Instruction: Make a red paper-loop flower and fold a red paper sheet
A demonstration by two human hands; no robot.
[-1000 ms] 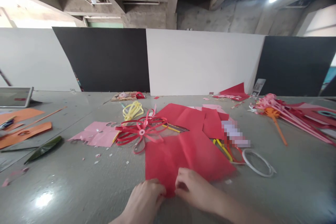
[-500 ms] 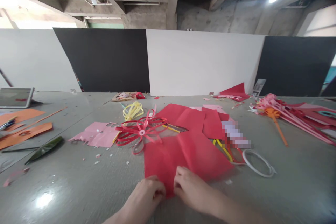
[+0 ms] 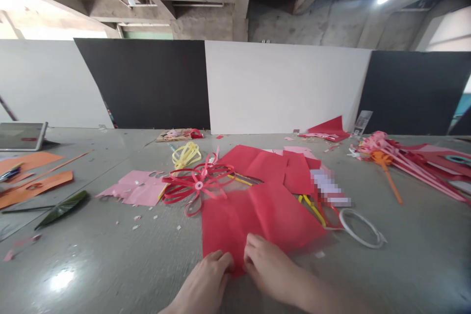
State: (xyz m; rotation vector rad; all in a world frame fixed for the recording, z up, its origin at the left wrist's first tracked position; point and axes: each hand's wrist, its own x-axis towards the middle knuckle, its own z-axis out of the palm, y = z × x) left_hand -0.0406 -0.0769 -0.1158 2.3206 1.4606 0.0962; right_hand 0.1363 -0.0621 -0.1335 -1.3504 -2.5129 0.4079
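Red sheet (image 3: 263, 213), near centre: apparently light, soft, easily creased; best held by near edge, where both hands (image 3: 205, 274) pinch.

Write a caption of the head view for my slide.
Left hand and right hand hold a red sheet by its near edge; a red strip flower lies beyond.

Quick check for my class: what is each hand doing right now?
Left hand: fingers closed at the near edge of the red sheet.
Right hand: fingers curled at that edge too.
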